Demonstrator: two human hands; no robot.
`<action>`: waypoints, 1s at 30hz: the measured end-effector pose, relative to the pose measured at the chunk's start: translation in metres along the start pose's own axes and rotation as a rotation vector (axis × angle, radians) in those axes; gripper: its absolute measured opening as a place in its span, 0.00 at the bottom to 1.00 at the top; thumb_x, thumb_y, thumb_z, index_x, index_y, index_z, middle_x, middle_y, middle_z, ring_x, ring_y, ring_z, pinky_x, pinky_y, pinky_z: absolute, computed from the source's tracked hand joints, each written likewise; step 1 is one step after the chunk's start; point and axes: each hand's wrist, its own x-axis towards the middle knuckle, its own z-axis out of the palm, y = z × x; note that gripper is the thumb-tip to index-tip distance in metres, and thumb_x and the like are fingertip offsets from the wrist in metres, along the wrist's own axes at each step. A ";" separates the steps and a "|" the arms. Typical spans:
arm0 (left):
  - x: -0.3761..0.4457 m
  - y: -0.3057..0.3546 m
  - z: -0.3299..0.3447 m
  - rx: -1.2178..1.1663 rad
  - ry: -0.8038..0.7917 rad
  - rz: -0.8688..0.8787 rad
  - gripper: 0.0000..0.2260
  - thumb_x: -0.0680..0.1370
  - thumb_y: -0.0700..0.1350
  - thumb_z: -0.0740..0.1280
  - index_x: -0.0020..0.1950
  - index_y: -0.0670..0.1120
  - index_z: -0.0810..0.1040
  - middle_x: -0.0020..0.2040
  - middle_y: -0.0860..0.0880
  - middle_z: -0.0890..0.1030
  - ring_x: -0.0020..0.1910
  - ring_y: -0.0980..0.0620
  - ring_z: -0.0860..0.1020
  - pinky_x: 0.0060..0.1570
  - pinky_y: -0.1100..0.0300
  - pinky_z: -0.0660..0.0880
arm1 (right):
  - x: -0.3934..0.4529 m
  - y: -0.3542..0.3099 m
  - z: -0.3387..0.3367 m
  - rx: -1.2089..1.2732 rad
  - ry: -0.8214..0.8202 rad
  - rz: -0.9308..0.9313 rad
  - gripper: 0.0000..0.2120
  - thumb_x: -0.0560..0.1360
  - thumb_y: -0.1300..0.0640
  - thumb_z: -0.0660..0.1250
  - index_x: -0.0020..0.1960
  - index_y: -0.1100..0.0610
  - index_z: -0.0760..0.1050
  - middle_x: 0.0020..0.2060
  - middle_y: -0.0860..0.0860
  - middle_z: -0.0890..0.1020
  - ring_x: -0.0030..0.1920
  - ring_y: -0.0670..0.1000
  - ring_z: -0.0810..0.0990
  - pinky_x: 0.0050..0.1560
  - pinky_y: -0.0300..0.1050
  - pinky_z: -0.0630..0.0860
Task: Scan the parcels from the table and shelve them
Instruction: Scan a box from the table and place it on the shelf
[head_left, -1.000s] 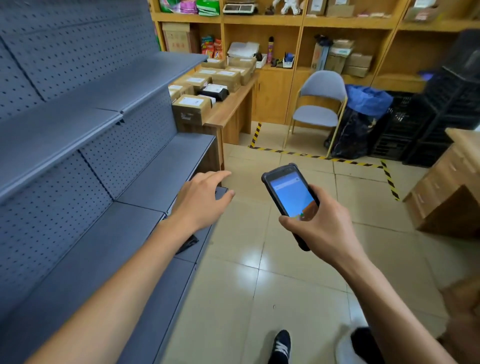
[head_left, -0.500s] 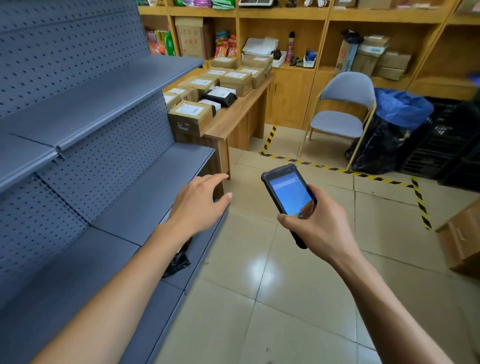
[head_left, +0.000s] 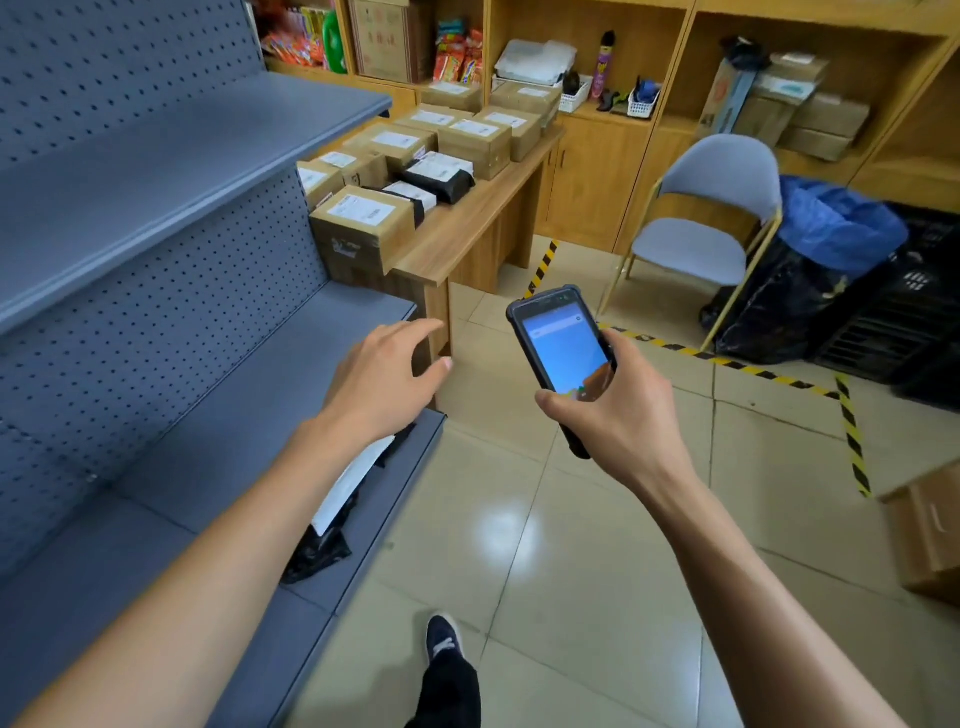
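Note:
Several cardboard parcels with white labels, the nearest one (head_left: 361, 228), and black bag parcels (head_left: 441, 179) lie on the wooden table (head_left: 467, 228) ahead. My right hand (head_left: 618, 415) grips a black handheld scanner (head_left: 563, 348) with its blue screen lit. My left hand (head_left: 387, 376) hovers empty, fingers relaxed, above the edge of the grey metal shelf (head_left: 218, 395). Below my left forearm a black bag parcel with a white label (head_left: 337, 499) lies on the bottom shelf, partly hidden by the arm.
A grey chair (head_left: 711, 208) stands right of the table, with black and blue bags (head_left: 810, 270) and black crates beside it. Wooden wall shelving holds boxes. Yellow-black tape (head_left: 847, 426) marks the tiled floor. A cardboard box (head_left: 930, 530) sits at the right edge.
The view has moved closer to the table and tilted down. My left hand has lifted off the shelved black parcel, whose white label now shows. The scanner stays in my right hand.

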 end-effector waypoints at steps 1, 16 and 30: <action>0.015 -0.005 0.002 -0.014 0.006 -0.005 0.21 0.82 0.57 0.65 0.74 0.57 0.73 0.70 0.52 0.78 0.69 0.46 0.73 0.64 0.45 0.74 | 0.015 0.000 0.005 -0.008 -0.003 0.009 0.35 0.68 0.50 0.80 0.72 0.50 0.70 0.43 0.48 0.79 0.36 0.48 0.81 0.31 0.45 0.79; 0.203 -0.046 0.024 -0.159 -0.059 -0.026 0.22 0.81 0.57 0.67 0.74 0.57 0.73 0.69 0.54 0.78 0.70 0.49 0.74 0.67 0.43 0.74 | 0.193 0.010 0.061 -0.034 -0.034 0.091 0.36 0.69 0.51 0.81 0.72 0.50 0.69 0.42 0.52 0.80 0.34 0.48 0.81 0.24 0.36 0.75; 0.368 -0.037 0.096 -0.087 -0.051 -0.193 0.22 0.82 0.58 0.65 0.76 0.58 0.71 0.72 0.54 0.77 0.72 0.47 0.73 0.69 0.45 0.71 | 0.402 0.084 0.070 -0.069 -0.165 0.046 0.29 0.66 0.49 0.81 0.63 0.48 0.72 0.39 0.47 0.78 0.36 0.36 0.79 0.23 0.34 0.70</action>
